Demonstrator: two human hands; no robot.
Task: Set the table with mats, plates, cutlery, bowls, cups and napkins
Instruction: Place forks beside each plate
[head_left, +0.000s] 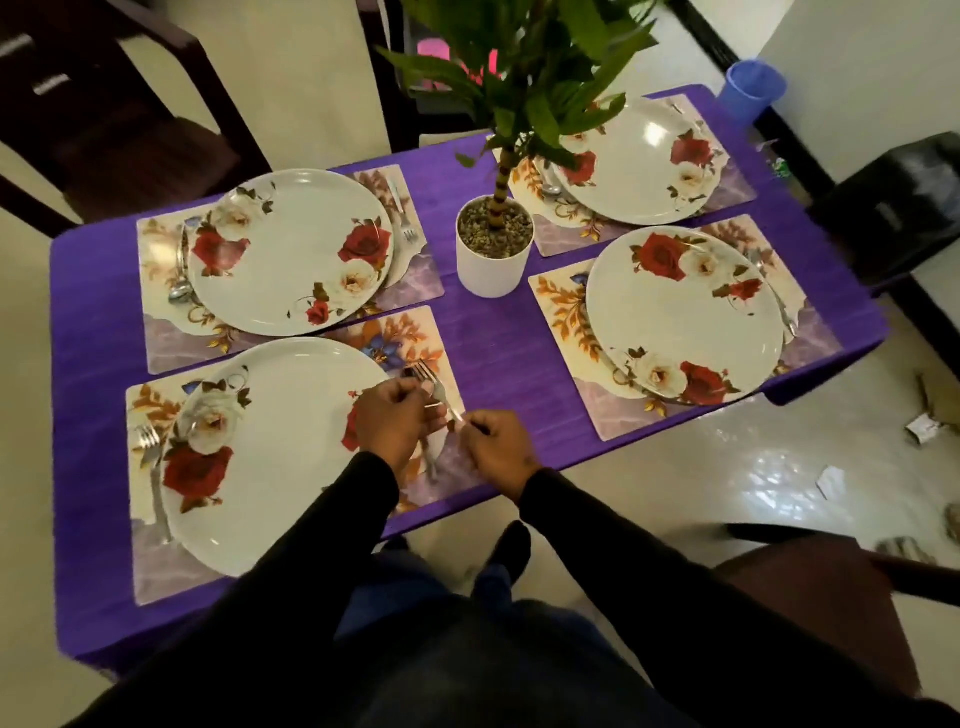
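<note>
Four floral mats lie on the purple table (488, 343), each with a white rose-patterned plate. The near left plate (280, 452) sits on its mat (415, 332), with a fork (153, 467) along its left side. At that plate's right edge, my left hand (397, 421) and my right hand (496, 447) both pinch a fork (434, 384), its tines pointing away from me. Another piece of cutlery lies on the mat beneath my hands, mostly hidden. The far left plate (291, 249) has a spoon (179, 291) on its left and a fork (405, 218) on its right.
A white pot (493, 260) with a green plant stands at the table's middle. Dark chairs stand at the far left (104, 130), at the right (898, 208) and near right (831, 587). A blue bin (750, 93) and scraps of paper sit on the pale floor.
</note>
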